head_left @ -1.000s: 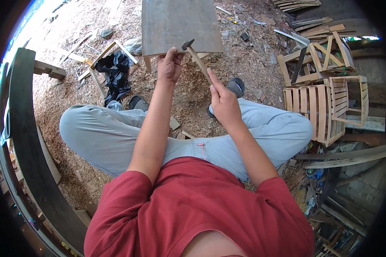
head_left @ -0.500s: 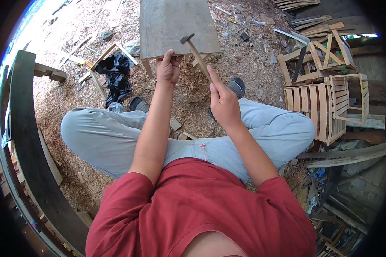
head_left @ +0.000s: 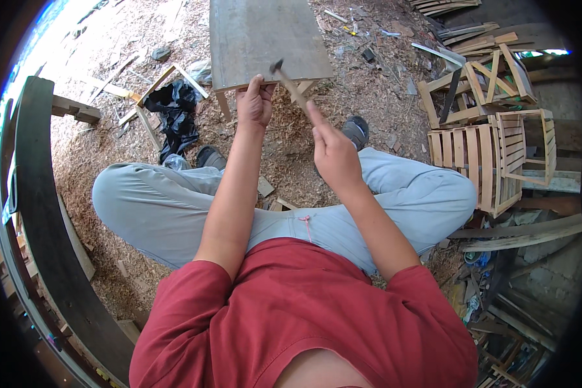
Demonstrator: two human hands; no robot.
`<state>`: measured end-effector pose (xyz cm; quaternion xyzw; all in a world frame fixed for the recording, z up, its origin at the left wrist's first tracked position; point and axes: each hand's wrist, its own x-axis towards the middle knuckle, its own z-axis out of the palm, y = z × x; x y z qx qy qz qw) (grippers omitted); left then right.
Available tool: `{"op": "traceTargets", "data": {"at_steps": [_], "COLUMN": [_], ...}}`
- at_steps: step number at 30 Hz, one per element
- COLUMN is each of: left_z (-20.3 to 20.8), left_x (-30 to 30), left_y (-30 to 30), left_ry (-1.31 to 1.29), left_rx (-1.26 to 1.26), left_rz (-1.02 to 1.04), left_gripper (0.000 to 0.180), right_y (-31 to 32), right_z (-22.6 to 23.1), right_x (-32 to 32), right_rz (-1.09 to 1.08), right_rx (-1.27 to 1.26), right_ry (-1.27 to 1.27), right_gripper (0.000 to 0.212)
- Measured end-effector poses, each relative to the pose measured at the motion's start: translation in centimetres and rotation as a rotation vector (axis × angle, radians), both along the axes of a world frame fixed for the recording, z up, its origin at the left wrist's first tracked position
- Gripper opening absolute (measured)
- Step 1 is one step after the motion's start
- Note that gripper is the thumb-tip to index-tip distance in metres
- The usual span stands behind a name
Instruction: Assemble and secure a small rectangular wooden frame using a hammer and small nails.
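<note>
A grey-brown wooden board [head_left: 268, 39] on wooden legs stands in front of me, like a low table or bench. My left hand [head_left: 255, 107] is closed at its near edge, with a fingertip against the edge and the other fingers curled beneath. Whether something small is pinched there is hidden. My right hand [head_left: 333, 149] grips a hammer [head_left: 295, 92] by its wooden handle, forefinger stretched along it. Its dark head is over the board's near edge, just right of my left fingers; contact cannot be made out.
Wood shavings [head_left: 291, 155] cover the ground. Slatted wooden frames [head_left: 475, 152] are stacked at the right, near loose planks [head_left: 530, 236]. A black plastic bag [head_left: 174, 113] lies left of the board beside wood strips. A long dark beam [head_left: 42, 226] runs along my left side.
The hammer head has come down and slightly left toward the board's near edge, and it has turned. My right hand has shifted slightly. My left hand stays at the edge.
</note>
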<state>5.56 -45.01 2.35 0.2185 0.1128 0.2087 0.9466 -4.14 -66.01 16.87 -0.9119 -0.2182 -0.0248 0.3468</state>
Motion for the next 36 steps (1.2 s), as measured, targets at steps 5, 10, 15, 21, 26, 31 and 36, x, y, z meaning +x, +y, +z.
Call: {"op": "traceTargets", "data": {"at_steps": [5, 10, 15, 21, 26, 31, 36], "left_z": [0.1, 0.7, 0.9, 0.4, -0.3, 0.2, 0.1], "left_x": [-0.2, -0.5, -0.4, -0.9, -0.4, -1.2, -0.5], "left_y": [-0.3, -0.7, 0.0, -0.6, -0.1, -1.0, -0.2], "left_ry": [0.043, 0.015, 0.049, 0.041, 0.003, 0.045, 0.003], "left_rx": [0.024, 0.007, 0.029, 0.029, 0.020, 0.009, 0.020], "left_rz": [0.055, 0.038, 0.025, 0.013, -0.015, 0.064, -0.014], "left_gripper": [0.040, 0.047, 0.036, 0.043, 0.044, 0.039, 0.042], "right_y": [0.1, -0.1, 0.0, -0.3, -0.3, -0.4, -0.1], "right_z": [0.4, -0.4, 1.4, -0.3, 0.6, 0.0, 1.3], "right_x": [-0.1, -0.3, -0.8, -0.4, -1.3, -0.3, -0.9], "right_rz": [0.008, -0.013, -0.005, 0.015, 0.004, 0.032, -0.013], "right_rx": [0.132, 0.069, 0.087, -0.023, 0.142, -0.019, 0.232], "right_ry": [-0.076, -0.082, -0.067, 0.035, -0.118, 0.023, -0.241], "right_gripper": [0.060, 0.062, 0.063, 0.063, 0.063, 0.063, 0.059]}}
